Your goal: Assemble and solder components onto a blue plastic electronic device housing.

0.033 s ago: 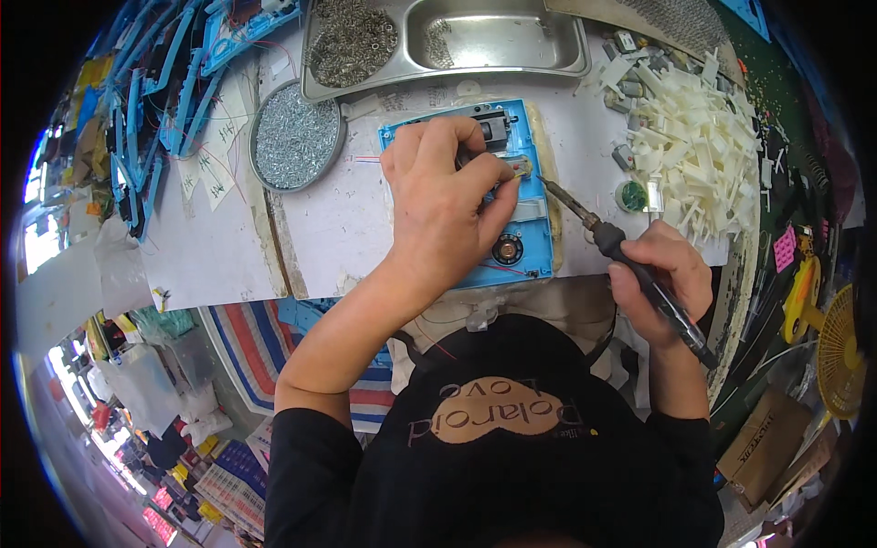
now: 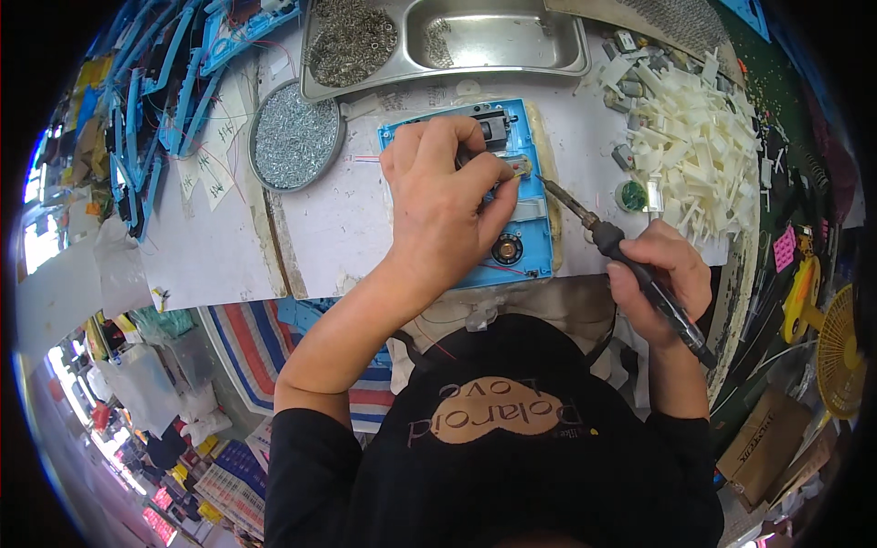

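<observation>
Head view: the right hand (image 2: 674,269) has its grip clamped on a soldering iron (image 2: 607,239), angled toward the right edge of a blue casing (image 2: 537,251) on the tabletop (image 2: 347,224); the left hand (image 2: 438,192) covers the casing, its pinch hidden, so I cannot tell.

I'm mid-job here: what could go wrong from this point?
1. The soldering iron in the right hand points toward the nearby left hand; if hot, a slip could burn it.
2. Its working end is over or beside the blue casing, which looks like plastic and might melt if touched.
3. Thin red wires stick out left of the casing and might snag.
</observation>
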Demonstrator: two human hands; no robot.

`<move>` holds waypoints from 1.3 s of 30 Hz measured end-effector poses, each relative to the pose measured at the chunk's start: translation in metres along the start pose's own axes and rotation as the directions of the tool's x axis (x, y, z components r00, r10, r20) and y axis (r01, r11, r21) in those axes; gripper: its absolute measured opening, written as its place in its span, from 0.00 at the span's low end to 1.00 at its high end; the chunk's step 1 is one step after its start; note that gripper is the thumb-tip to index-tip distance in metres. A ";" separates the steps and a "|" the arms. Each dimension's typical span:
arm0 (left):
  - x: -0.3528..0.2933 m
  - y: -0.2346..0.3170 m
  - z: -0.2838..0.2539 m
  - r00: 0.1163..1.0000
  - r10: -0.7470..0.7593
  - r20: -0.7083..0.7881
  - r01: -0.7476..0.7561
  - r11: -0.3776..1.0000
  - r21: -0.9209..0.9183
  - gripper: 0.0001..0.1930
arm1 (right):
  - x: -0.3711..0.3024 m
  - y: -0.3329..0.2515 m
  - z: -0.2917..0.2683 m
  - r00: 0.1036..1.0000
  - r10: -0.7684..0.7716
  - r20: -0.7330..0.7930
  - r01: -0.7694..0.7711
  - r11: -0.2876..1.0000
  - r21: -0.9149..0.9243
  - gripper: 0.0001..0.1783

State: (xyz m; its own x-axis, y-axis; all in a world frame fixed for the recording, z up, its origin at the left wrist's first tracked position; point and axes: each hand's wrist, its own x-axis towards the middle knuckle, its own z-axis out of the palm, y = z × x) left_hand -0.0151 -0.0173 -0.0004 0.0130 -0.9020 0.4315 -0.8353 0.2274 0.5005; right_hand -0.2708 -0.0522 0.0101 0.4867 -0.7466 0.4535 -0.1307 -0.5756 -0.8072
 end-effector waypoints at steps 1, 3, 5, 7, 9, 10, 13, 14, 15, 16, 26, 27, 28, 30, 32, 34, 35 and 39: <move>0.000 0.001 0.000 1.000 -0.002 0.003 0.002 1.000 0.008 0.07 | 0.000 0.000 0.001 1.000 0.003 -0.001 -0.003 1.000 -0.001 0.15; 0.000 0.002 0.000 1.000 -0.007 0.009 0.007 1.000 0.026 0.06 | 0.000 0.001 0.002 1.000 -0.001 0.000 0.001 1.000 -0.003 0.16; 0.001 0.001 0.001 1.000 0.001 0.007 -0.002 1.000 0.028 0.07 | 0.000 0.003 0.003 1.000 -0.014 0.002 0.014 1.000 -0.009 0.16; 0.001 0.001 0.001 1.000 0.009 0.006 -0.009 0.999 0.034 0.07 | 0.002 0.003 0.004 1.000 -0.023 0.010 0.023 1.000 -0.001 0.16; 0.001 0.001 0.000 1.000 0.015 0.004 -0.015 0.999 0.044 0.07 | 0.003 0.002 0.004 0.999 -0.028 0.021 0.028 1.000 -0.001 0.16; 0.001 0.001 0.000 1.000 0.017 0.006 -0.018 0.999 0.048 0.07 | 0.004 0.001 0.004 0.999 -0.028 0.029 0.028 1.000 -0.008 0.16; 0.002 0.002 0.000 1.000 0.023 0.008 -0.023 0.998 0.055 0.07 | 0.006 0.001 0.005 0.998 -0.044 0.038 0.045 0.999 -0.026 0.17; 0.002 0.003 0.000 1.000 0.024 0.007 -0.024 0.998 0.055 0.07 | 0.007 0.001 0.005 0.998 -0.052 0.038 0.053 0.998 -0.032 0.17; 0.002 0.003 0.000 1.000 0.025 0.007 -0.025 0.998 0.054 0.07 | 0.008 0.000 0.004 0.996 -0.068 0.051 0.071 0.996 -0.052 0.18; 0.002 0.003 0.000 1.000 0.029 0.006 -0.030 0.998 0.056 0.08 | 0.009 0.000 0.003 0.994 -0.084 0.063 0.089 0.994 -0.071 0.18; 0.004 0.006 0.001 0.998 0.059 0.018 -0.060 0.995 0.084 0.07 | 0.007 0.015 0.001 0.942 -0.292 0.167 0.318 0.935 -0.158 0.26; 0.005 0.007 0.001 0.998 0.063 0.018 -0.064 0.994 0.087 0.07 | 0.007 0.016 0.001 0.943 -0.293 0.159 0.316 0.938 -0.142 0.26; 0.005 0.006 0.001 0.997 0.070 0.019 -0.072 0.993 0.091 0.07 | 0.007 0.018 0.002 0.943 -0.295 0.152 0.314 0.941 -0.126 0.26; 0.005 0.006 0.000 0.996 0.086 0.023 -0.087 0.991 0.098 0.07 | 0.006 0.018 0.000 0.957 -0.261 0.124 0.273 0.958 -0.089 0.25; 0.005 0.006 0.000 0.997 0.079 0.027 -0.081 0.991 0.109 0.07 | 0.005 0.016 -0.006 0.978 -0.188 0.089 0.193 0.980 -0.046 0.24; 0.005 0.007 0.000 0.996 0.077 0.039 -0.081 0.989 0.122 0.07 | 0.003 0.015 -0.009 0.983 -0.174 0.050 0.175 0.985 -0.011 0.22; 0.005 0.007 -0.001 0.996 0.078 0.048 -0.083 0.988 0.129 0.07 | 0.003 0.015 -0.011 0.985 -0.168 0.039 0.169 0.986 -0.008 0.21; 0.006 0.008 -0.003 0.995 0.079 0.063 -0.088 0.985 0.149 0.08 | 0.002 0.013 -0.015 0.991 -0.130 0.006 0.131 0.991 -0.019 0.20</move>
State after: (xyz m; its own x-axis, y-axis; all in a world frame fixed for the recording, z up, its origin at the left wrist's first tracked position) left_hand -0.0197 -0.0196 0.0083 -0.0882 -0.9026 0.4214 -0.9056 0.2489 0.3434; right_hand -0.2846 -0.0665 0.0061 0.5049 -0.6631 0.5526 -0.0823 -0.6743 -0.7339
